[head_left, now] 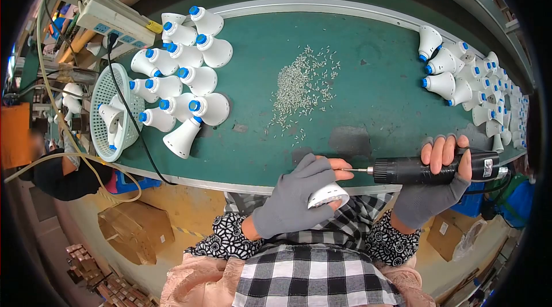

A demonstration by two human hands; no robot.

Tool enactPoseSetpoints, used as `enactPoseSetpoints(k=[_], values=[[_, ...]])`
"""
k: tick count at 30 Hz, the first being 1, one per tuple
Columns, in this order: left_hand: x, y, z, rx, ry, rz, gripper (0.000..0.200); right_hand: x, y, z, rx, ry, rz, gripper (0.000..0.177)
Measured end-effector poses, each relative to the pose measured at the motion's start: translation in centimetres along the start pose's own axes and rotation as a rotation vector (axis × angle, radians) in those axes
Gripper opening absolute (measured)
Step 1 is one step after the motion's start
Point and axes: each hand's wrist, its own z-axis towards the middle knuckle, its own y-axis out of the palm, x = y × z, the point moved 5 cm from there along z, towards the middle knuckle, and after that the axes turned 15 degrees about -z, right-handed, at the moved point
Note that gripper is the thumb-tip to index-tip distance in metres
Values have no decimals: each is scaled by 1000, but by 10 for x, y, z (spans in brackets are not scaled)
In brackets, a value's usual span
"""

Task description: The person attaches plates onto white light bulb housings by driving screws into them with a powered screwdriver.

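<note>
Both hands wear grey fingerless gloves. My left hand is closed around a white cone-shaped part near the table's front edge. Its thumb and index finger lie by the tip of the driver's bit. My right hand grips a black electric screwdriver, held level with its bit pointing left. Whether the fingertips at the bit hold a screw is too small to tell. Behind my hands, many small screws lie in a loose pile on the green table.
White cones with blue tips stand in a group at the left, more at the right. A pale green basket holds some white parts. A black cable crosses the left edge. A person is at the far left.
</note>
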Motion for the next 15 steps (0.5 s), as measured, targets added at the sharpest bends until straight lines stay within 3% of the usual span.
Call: enactPoseSetpoints(k=[15], values=[[1, 1, 2, 7, 26, 129, 41, 0, -2, 1, 23, 2, -12, 20]])
